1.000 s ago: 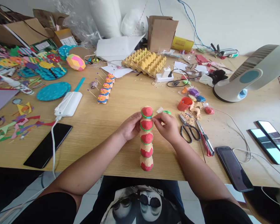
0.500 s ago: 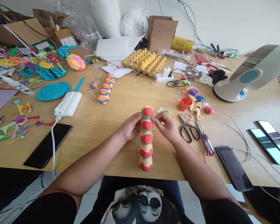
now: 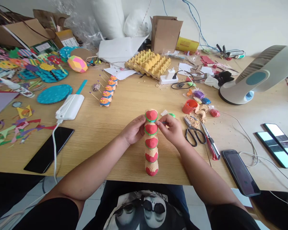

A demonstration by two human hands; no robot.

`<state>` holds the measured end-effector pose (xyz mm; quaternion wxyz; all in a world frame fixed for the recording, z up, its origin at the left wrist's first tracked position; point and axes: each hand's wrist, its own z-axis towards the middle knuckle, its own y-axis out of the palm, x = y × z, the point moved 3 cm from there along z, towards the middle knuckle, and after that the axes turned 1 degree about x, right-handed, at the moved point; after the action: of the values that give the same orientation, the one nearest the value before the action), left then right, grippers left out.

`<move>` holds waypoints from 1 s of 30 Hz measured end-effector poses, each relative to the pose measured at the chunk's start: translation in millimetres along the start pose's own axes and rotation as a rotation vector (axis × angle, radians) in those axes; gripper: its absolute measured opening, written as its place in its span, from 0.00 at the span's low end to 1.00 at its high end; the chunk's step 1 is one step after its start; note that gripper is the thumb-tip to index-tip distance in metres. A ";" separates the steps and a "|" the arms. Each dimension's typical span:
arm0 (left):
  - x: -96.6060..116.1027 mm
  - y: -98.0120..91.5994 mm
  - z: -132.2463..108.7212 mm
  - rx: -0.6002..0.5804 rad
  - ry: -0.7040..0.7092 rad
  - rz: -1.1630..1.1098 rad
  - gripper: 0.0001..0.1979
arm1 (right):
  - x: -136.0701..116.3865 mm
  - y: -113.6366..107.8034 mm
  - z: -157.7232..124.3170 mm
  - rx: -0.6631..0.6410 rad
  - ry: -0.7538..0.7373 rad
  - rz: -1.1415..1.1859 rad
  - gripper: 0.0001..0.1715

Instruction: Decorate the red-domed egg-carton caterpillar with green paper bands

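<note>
A bumpy egg-carton strip (image 3: 151, 142), coated in beige clay with red caps edged in green, stretches lengthwise toward me at the table's front. My left hand (image 3: 135, 130) grips its far end from the left, thumb against the side and the other fingers partly hidden. On the opposite side, my right hand (image 3: 171, 128) is closed in a pinch at the far bump. A thin blue strand (image 3: 153, 121) runs from those fingertips across the base of that bump's red cap. Behind the right hand lies a bit of green clay (image 3: 172, 115).
Scissors (image 3: 194, 132), a utility knife (image 3: 211, 143) and a red cup (image 3: 189, 106) are right of my hands. A second, orange-and-blue egg-carton strip (image 3: 108, 92) stands farther back. Phones (image 3: 241, 172) lie at right, a power bank (image 3: 70, 107) at left, a fan (image 3: 252, 76) behind.
The near end of the egg-carton strip has swung slightly to the right. Both hands keep almost the same place and grip.
</note>
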<state>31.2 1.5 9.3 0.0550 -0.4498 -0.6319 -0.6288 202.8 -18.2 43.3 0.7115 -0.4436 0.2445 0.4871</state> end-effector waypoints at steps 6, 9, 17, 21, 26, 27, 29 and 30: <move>-1.7 -1.3 0.1 0.002 -0.015 -0.010 0.10 | -1.7 -2.6 0.1 0.008 -0.042 -0.010 0.19; 0.3 2.1 -1.1 0.019 -0.009 -0.003 0.09 | 0.2 -1.8 1.1 0.008 -0.011 -0.010 0.21; 1.6 2.6 -1.4 -0.002 0.003 0.011 0.10 | -3.4 -2.6 0.4 0.016 -0.060 -0.032 0.17; 1.5 0.2 -0.8 -0.025 0.017 0.018 0.10 | -7.3 -5.6 -0.7 0.006 -0.223 -0.159 0.07; 1.8 -0.3 -0.3 -0.017 0.041 0.025 0.10 | -4.7 -4.8 -1.4 -0.031 -0.315 -0.272 0.04; 1.7 0.0 -0.3 -0.020 0.041 0.033 0.11 | -4.3 -4.6 -1.5 -0.026 -0.317 -0.286 0.05; 1.8 0.4 -0.4 -0.021 0.044 0.048 0.12 | -4.1 -4.2 -1.5 -0.018 -0.315 -0.303 0.05; 1.9 0.2 -0.5 -0.017 0.049 0.052 0.12 | -4.2 -4.1 -1.5 -0.015 -0.314 -0.307 0.05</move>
<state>30.0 2.0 10.7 0.0831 -0.4511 -0.6131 -0.6432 205.0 -22.0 47.5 0.8032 -0.3997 0.0566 0.4380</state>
